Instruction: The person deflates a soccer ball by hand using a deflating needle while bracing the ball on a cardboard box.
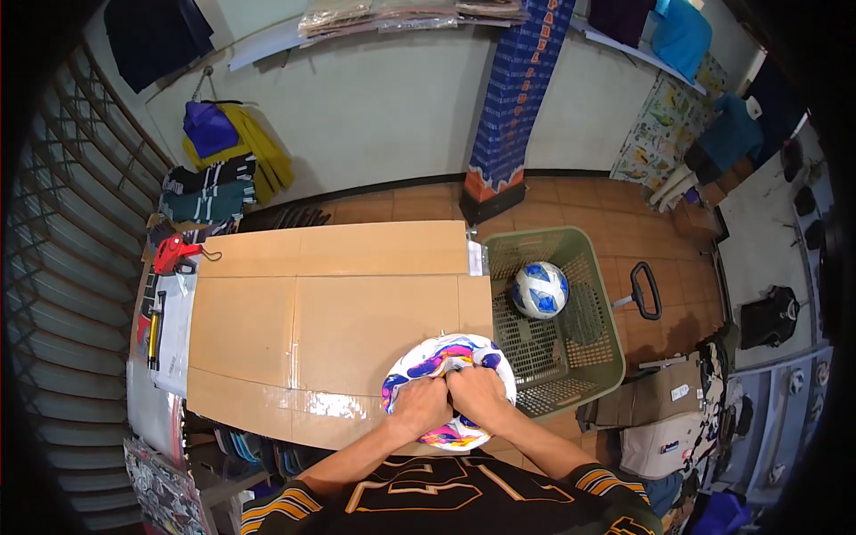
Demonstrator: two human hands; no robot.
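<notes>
A deflated ball [450,348], white with purple, pink and yellow patches, lies on the cardboard near the table's right front edge. Its middle is sunk in, so the sides stand up like a rim. My left hand [421,406] is closed and pressed into the hollow. Right beside it, my right hand [479,397] is closed too and bears on the same ball, the knuckles of both hands close together. The fingertips are hidden from above. Something small sticks up at the ball's far edge, too small to name.
Flattened cardboard [357,312] covers the tabletop. At its right stands a green plastic basket [606,330] holding a blue-and-white ball [540,290]. On the left lie a red tape dispenser [174,256] and a yellow-and-black hand pump [156,330]. A blue pillar [517,98] rises behind.
</notes>
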